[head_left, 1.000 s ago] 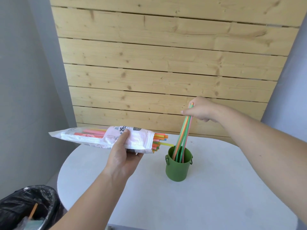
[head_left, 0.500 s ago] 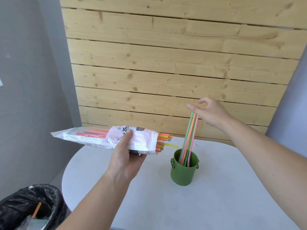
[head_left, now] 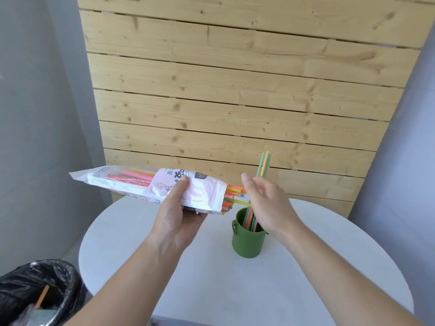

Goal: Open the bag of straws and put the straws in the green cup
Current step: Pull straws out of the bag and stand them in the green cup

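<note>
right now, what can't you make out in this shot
Head view: how many straws remain in the bag of straws; its printed wrapper and the left hand cover them.
Head view: whether the right hand touches the jutting straw ends; the hand hides the contact.
Head view: the bin; cut off by the left and bottom edges.

A black-lined bin (head_left: 40, 290) is sitting at lower left beside a round white table (head_left: 211, 290); pine planks (head_left: 235, 90) are filling the upper frame.
</note>
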